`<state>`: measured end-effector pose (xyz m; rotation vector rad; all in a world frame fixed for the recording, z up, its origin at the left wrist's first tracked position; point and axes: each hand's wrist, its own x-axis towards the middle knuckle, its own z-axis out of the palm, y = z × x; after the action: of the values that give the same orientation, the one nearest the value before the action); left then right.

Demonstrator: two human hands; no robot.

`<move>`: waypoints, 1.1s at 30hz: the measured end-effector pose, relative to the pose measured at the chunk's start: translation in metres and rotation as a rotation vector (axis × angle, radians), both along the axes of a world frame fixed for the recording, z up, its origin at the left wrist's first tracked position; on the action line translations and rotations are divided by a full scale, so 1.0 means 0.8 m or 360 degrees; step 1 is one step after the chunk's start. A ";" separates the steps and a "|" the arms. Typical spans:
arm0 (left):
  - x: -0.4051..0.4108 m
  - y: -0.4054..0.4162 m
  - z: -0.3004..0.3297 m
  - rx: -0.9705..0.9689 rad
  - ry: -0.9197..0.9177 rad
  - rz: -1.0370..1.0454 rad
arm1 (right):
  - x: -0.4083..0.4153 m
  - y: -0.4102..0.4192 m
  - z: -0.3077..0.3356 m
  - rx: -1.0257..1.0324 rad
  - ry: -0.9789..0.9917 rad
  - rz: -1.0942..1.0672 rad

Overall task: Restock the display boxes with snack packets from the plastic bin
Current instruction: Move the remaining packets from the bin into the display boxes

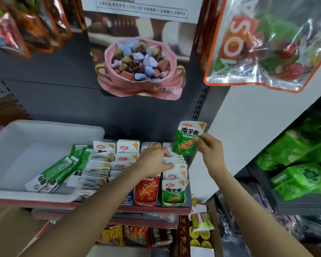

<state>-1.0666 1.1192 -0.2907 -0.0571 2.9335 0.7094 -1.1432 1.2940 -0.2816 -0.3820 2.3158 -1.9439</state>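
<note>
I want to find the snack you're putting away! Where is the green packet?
In the head view, the green packet is pinched upright in the right hand, above the back of the green display box, right of the left hand.

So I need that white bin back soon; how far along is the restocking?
Mostly done, it seems. The display boxes on the shelf already look packed with packets. In hand: the right hand holds one green packet above the rightmost green box, while the left hand presses on that row's packets. Left: a few green packets lie in the plastic bin.
</note>
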 end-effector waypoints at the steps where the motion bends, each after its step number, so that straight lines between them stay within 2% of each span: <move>1: 0.003 -0.001 0.000 0.0035 0.0001 0.0006 | 0.001 0.000 0.000 -0.0002 -0.0029 0.0034; 5: 0.014 -0.006 -0.001 0.0102 -0.0059 -0.0034 | 0.006 -0.005 -0.007 -0.0012 -0.0243 0.0240; 9: 0.019 -0.006 0.002 0.0042 -0.0086 -0.0083 | 0.006 -0.013 -0.013 0.0172 -0.0372 0.0301; 14: 0.021 -0.005 0.006 -0.0004 -0.0072 -0.0089 | 0.004 -0.020 -0.015 0.0315 -0.0251 0.0275; 18: 0.024 -0.006 0.003 -0.0032 -0.0051 -0.0099 | -0.002 -0.015 -0.030 0.0776 -0.0136 0.0246; 21: 0.025 -0.007 0.002 -0.0025 -0.0040 -0.0105 | -0.002 -0.022 -0.024 0.0719 -0.0097 0.0255; 23: 0.024 -0.007 0.002 -0.0022 -0.0038 -0.0108 | -0.002 -0.029 -0.016 0.0757 0.0081 0.0289; 25: 0.023 -0.007 0.001 -0.0026 -0.0032 -0.0105 | -0.002 -0.035 -0.015 0.0965 0.0223 0.0340; 28: 0.024 -0.006 -0.001 0.0016 -0.0008 -0.0083 | -0.002 -0.037 -0.018 0.1262 0.0192 0.0503; 30: 0.026 -0.007 0.001 0.0133 0.0057 -0.0032 | 0.004 -0.038 -0.016 0.1261 0.0187 0.0518; 33: 0.038 -0.018 0.013 0.0292 0.0311 0.0099 | 0.019 -0.049 -0.003 0.1184 0.0334 0.0444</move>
<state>-1.0363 1.1046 -0.2804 -0.0652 3.0442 1.0465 -1.1278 1.2547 -0.2837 -0.7869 2.7061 -0.8596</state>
